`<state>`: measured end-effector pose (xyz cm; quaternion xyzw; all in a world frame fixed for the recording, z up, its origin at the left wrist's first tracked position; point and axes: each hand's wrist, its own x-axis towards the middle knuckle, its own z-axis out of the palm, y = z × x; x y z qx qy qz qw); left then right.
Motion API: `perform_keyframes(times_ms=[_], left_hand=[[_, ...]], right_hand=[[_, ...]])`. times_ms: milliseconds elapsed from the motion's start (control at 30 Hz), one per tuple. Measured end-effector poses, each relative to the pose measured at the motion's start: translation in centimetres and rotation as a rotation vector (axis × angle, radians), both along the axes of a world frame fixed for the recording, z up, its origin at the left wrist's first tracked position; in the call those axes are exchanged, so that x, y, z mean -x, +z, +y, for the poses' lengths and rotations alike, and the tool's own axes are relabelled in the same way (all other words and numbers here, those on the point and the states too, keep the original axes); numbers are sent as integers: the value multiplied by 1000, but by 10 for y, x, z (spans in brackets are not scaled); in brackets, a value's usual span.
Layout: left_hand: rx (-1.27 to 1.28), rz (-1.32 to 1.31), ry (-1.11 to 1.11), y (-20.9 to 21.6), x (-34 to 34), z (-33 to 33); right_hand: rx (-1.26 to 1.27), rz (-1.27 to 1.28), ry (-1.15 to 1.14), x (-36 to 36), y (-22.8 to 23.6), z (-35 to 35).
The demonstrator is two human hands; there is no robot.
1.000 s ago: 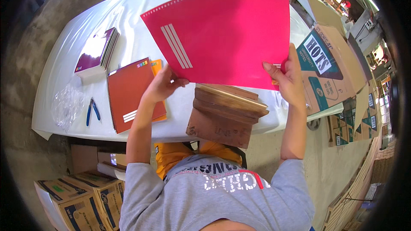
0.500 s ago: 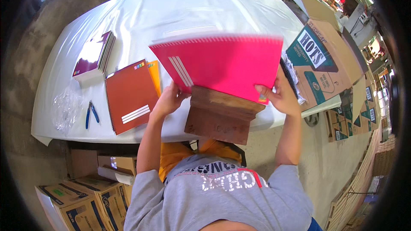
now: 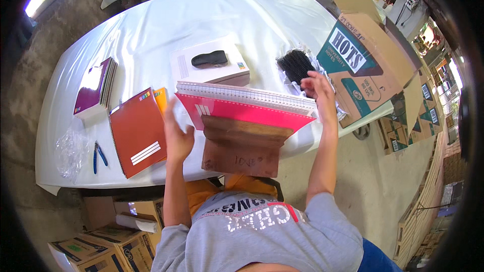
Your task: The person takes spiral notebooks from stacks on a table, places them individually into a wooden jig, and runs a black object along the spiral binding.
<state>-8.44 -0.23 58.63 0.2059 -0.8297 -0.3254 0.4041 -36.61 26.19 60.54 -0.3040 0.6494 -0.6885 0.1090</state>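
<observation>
A pink-covered notebook (image 3: pixel 242 113) leans on a brown wooden stand (image 3: pixel 242 158) at the table's near edge. Its white pages and row of punched holes face up along the top. Beside the notebook's left edge is my left hand (image 3: pixel 179 138), fingers stretched out; whether it touches the cover I cannot tell. My right hand (image 3: pixel 321 93) is off the notebook, reaching to a bundle of black spiral coils (image 3: pixel 293 65) in clear plastic. Its fingers are partly bent and apart, with nothing visibly held. Behind the notebook, a dark flat strap-like object (image 3: pixel 209 59) lies on a white stack (image 3: pixel 186 66).
To the left lie a brown spiral notebook (image 3: pixel 138 136) over a yellow one (image 3: pixel 160 102), a purple-covered stack (image 3: pixel 96 88), blue-handled pliers (image 3: pixel 99 157) and crumpled clear plastic (image 3: pixel 71 153). An open cardboard box (image 3: pixel 360 80) stands right. More cartons (image 3: pixel 108 247) sit below the table.
Both hands have left their hold on the pink notebook, which now tips with its top edge toward me. My right hand has moved to the coils. The view has shifted, showing the white stack.
</observation>
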Motion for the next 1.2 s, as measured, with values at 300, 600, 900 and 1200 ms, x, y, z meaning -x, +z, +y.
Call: perform_keyframes(times_ms=[300, 600, 900, 1200], left_hand=[[548, -127, -170, 100, 70, 115], [618, 212, -114, 83, 90, 126], [599, 204, -81, 78, 108, 136], [622, 211, -115, 78, 102, 120]], right_hand=[[-1260, 700, -415, 56, -58, -76], [-1301, 914, -351, 67, -39, -84], [-1065, 984, -347, 66, 19, -64], [-568, 727, -143, -37, 129, 3]])
